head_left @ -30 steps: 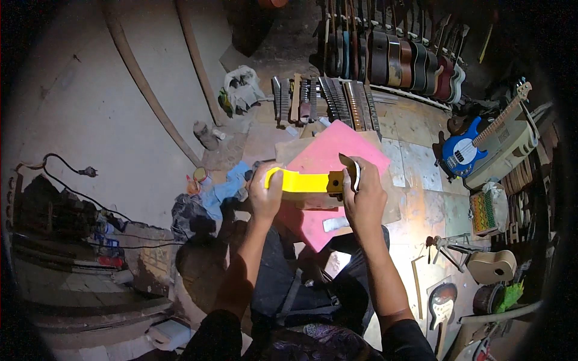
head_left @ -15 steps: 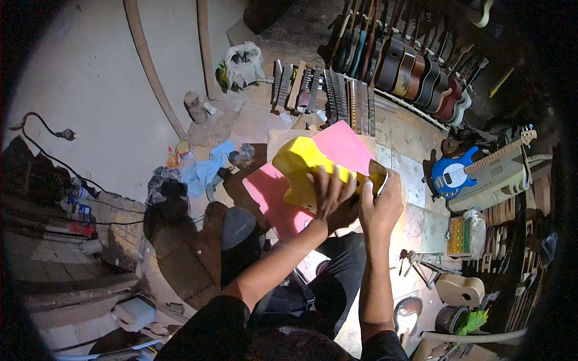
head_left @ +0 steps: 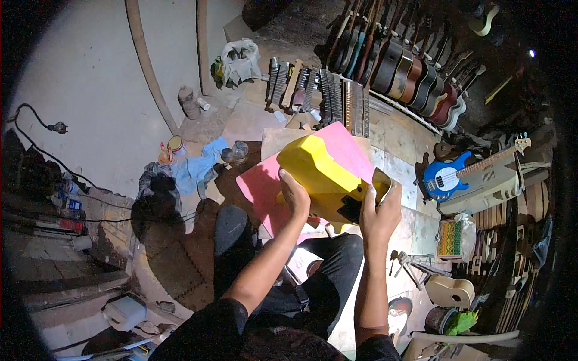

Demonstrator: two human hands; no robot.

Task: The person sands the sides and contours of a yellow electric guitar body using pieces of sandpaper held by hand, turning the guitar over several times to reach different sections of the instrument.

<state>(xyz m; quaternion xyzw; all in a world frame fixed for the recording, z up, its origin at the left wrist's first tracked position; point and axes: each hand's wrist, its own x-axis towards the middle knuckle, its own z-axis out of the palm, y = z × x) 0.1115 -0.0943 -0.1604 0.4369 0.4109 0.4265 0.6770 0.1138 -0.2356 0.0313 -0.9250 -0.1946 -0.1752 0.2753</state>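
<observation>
A glossy yellow guitar body [head_left: 319, 165] is held tilted over my lap, and a dark recess shows on its lower side. My left hand [head_left: 295, 194] grips its left edge, with the thumb on top and the other fingers mostly hidden. My right hand [head_left: 382, 201] is closed round its right end, beside a curved, dark brown hollow edged in yellow. Beneath the body lies a pink sheet [head_left: 256, 192], partly covered by it.
Several fretted necks [head_left: 334, 93] lie beyond the pink sheet. A blue bass guitar [head_left: 445, 178] rests at the right, near an unpainted small guitar body [head_left: 450, 292]. Guitars [head_left: 406, 75] stand racked at the back right. A blue cloth [head_left: 195, 168] and tins sit at the left.
My left hand has moved from the front face of the yellow body to its left edge. The body has turned, showing more of its side and the dark recess. My right hand keeps its hold.
</observation>
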